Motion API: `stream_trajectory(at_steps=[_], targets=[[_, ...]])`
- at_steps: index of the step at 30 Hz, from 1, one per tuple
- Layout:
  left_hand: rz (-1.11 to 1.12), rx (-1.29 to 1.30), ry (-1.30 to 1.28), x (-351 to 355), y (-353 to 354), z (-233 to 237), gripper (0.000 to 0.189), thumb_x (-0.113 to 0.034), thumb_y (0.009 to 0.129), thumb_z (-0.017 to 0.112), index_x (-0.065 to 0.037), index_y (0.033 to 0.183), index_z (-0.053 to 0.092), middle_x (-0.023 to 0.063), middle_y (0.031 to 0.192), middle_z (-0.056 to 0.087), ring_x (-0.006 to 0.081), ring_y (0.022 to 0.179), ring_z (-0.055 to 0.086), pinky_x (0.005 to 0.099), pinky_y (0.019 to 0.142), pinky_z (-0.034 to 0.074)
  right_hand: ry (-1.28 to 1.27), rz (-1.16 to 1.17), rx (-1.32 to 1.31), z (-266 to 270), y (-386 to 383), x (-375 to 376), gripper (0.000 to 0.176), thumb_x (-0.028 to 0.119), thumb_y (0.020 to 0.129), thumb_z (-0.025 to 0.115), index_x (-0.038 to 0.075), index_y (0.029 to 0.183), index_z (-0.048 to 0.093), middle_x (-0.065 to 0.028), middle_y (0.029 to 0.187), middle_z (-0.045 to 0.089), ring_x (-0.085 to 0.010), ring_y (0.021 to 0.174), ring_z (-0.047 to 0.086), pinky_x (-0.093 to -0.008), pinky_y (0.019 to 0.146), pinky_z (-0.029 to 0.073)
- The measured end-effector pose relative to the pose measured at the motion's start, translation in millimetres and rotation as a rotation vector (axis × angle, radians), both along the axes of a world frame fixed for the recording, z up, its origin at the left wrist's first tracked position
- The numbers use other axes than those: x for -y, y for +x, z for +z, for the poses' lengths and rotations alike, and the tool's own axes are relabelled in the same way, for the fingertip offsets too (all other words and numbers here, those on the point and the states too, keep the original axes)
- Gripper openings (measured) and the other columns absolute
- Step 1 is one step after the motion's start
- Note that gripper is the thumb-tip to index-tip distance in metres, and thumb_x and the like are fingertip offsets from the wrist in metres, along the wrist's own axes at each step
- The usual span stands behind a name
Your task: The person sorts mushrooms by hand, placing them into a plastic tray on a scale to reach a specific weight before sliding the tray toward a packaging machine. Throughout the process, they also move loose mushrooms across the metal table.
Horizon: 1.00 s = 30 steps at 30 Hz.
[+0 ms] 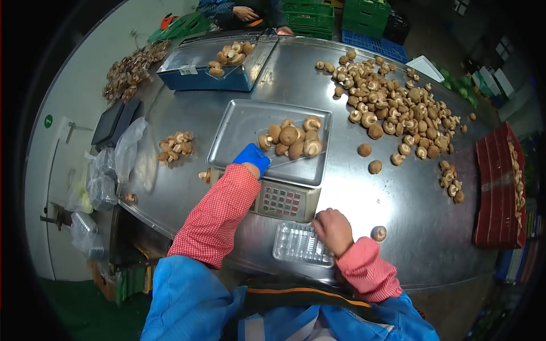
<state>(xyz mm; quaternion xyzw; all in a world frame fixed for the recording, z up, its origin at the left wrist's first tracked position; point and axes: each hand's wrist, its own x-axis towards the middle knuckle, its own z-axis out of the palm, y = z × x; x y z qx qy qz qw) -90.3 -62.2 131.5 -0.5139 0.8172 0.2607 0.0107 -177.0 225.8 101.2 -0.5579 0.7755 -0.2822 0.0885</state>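
My left hand, in a blue glove, is closed at the lower left part of the scale's metal tray, beside several brown mushrooms and a clear film edge; what its fingers hold, if anything, is hidden. Below the tray shows the scale's keypad. My bare right hand has its curled fingers at the upper right edge of a clear plastic tray in front of the scale. One mushroom lies right of that hand.
A large mushroom pile covers the table's right side, near a red crate. A second scale with mushrooms stands at the back, where a co-worker's hand shows. Plastic bags and mushroom clusters are at left.
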Motion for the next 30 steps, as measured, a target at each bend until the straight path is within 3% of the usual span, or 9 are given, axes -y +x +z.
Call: stream_trajectory(at_steps=[2, 3, 6, 9, 10, 16, 30], targets=[[0.089, -0.179, 0.174, 17, 2, -22, 0.024, -0.018, 0.081, 0.065, -0.004, 0.097, 0.052, 0.0181, 0.091, 0.065, 0.028, 0.077, 0.067, 0.0356, 0.065, 0.054, 0.153, 0.16, 0.117, 14, 21, -19, 0.016, 0.016, 0.078, 0.064, 0.003, 0.072, 0.058, -0.0148, 0.073, 0.057, -0.0322, 0.068, 0.058, -0.0432, 0.063, 0.047], [0.135, -0.268, 0.264, 26, 2, -36, 0.023, -0.013, 0.082, 0.064, -0.004, 0.099, 0.051, 0.0184, 0.092, 0.065, 0.0279, 0.076, 0.068, 0.035, 0.061, 0.054, 0.067, 0.29, 0.113, 13, 26, -30, 0.017, 0.017, 0.079, 0.064, 0.003, 0.074, 0.057, -0.0156, 0.074, 0.058, -0.0325, 0.071, 0.058, -0.043, 0.063, 0.048], [0.344, -0.56, 0.675, 21, 0, -7, 0.029, -0.002, 0.084, 0.059, -0.004, 0.109, 0.044, 0.0183, 0.093, 0.065, 0.0284, 0.07, 0.068, 0.0318, 0.052, 0.055, 0.217, 0.38, -0.05, 8, 45, -55, 0.011, 0.014, 0.078, 0.06, 0.003, 0.08, 0.057, -0.0109, 0.079, 0.056, -0.0261, 0.076, 0.059, -0.0363, 0.062, 0.051], [0.383, -0.669, 0.91, 27, 11, -2, 0.037, 0.0, 0.084, 0.058, -0.004, 0.116, 0.039, 0.0179, 0.096, 0.064, 0.0321, 0.076, 0.068, 0.0329, 0.059, 0.058, 0.225, 0.384, -0.18, 6, 52, -62, 0.008, 0.012, 0.077, 0.057, 0.004, 0.08, 0.057, -0.0094, 0.083, 0.055, -0.0234, 0.077, 0.059, -0.033, 0.061, 0.052], [0.377, -0.705, 0.944, 25, 15, 5, 0.038, 0.001, 0.084, 0.059, -0.003, 0.117, 0.04, 0.0195, 0.1, 0.062, 0.0333, 0.083, 0.067, 0.0334, 0.067, 0.059, 0.219, 0.383, -0.209, 4, 54, -64, 0.008, 0.011, 0.077, 0.056, 0.004, 0.08, 0.057, -0.0092, 0.083, 0.055, -0.0228, 0.078, 0.059, -0.0323, 0.061, 0.052], [0.467, -0.864, 1.003, 35, 27, 8, 0.036, 0.006, 0.084, 0.053, -0.001, 0.117, 0.039, 0.0222, 0.111, 0.057, 0.0363, 0.097, 0.063, 0.0389, 0.077, 0.059, 0.31, 0.487, -0.184, 12, 57, -66, 0.01, 0.01, 0.077, 0.053, 0.002, 0.082, 0.057, -0.0096, 0.085, 0.055, -0.0233, 0.081, 0.058, -0.0323, 0.066, 0.052], [0.558, -1.135, 0.798, 136, 40, 3, 0.043, 0.008, 0.085, 0.054, 0.0, 0.123, 0.036, 0.025, 0.113, 0.056, 0.0387, 0.099, 0.061, 0.0382, 0.079, 0.059, 0.446, 0.577, -0.078, -6, 57, -67, 0.014, 0.011, 0.08, 0.05, 0.0, 0.088, 0.056, -0.011, 0.09, 0.052, -0.0256, 0.086, 0.057, -0.034, 0.065, 0.053]])
